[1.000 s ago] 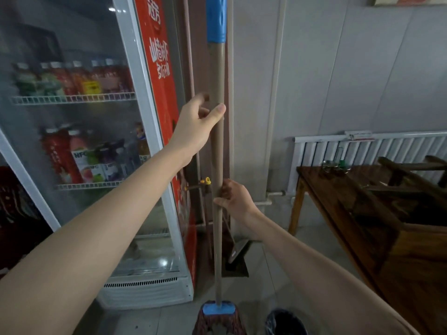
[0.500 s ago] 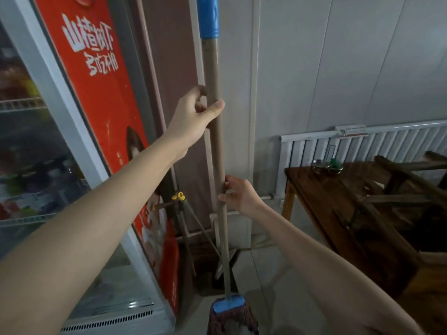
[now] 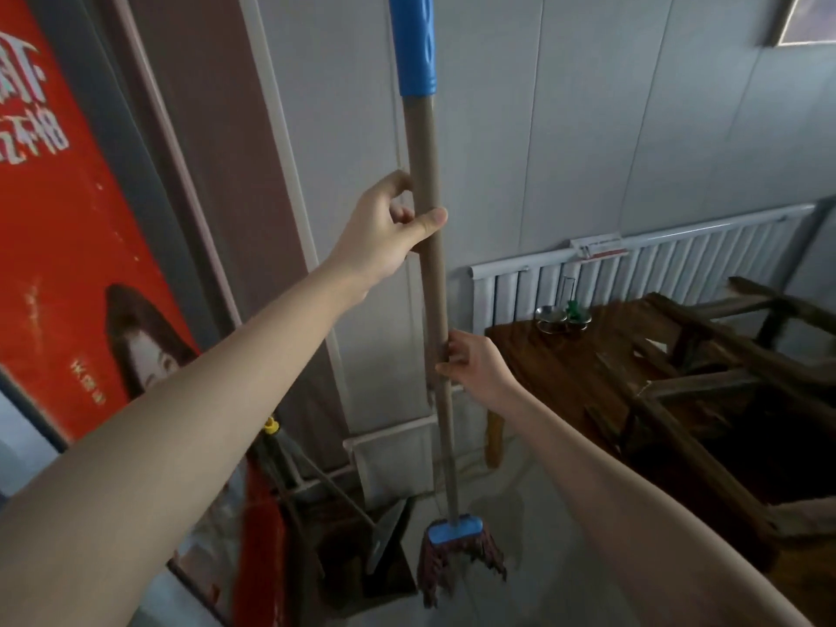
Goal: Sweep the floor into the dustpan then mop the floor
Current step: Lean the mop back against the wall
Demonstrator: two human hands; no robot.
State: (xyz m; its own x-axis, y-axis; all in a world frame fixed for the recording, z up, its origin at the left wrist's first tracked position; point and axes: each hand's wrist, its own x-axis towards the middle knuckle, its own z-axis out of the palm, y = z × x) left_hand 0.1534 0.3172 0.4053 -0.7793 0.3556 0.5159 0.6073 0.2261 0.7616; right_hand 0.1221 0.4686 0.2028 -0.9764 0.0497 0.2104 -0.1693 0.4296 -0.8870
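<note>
I hold a mop upright in front of me. Its tan handle (image 3: 427,282) has a blue grip at the top, and its blue-capped head of dark red strands (image 3: 454,552) hangs just above the floor. My left hand (image 3: 389,226) grips the handle high up, thumb across the front. Lower down, my right hand (image 3: 470,359) grips the same handle. A dustpan (image 3: 387,536) leans in the corner by the wall, just left of the mop head, with its thin long handle rising leftward to a yellow tip (image 3: 270,426).
A drinks fridge with a red poster side (image 3: 68,246) stands close on the left. A dark wooden table (image 3: 588,355) with upturned wooden benches on it fills the right, in front of a white radiator (image 3: 633,264). Grey tiled floor (image 3: 534,513) lies between them.
The view has swung right and closer to the corner, so the fridge's glass door has left the frame. The mop head has moved toward the corner beside the dustpan. Both hands keep their grip.
</note>
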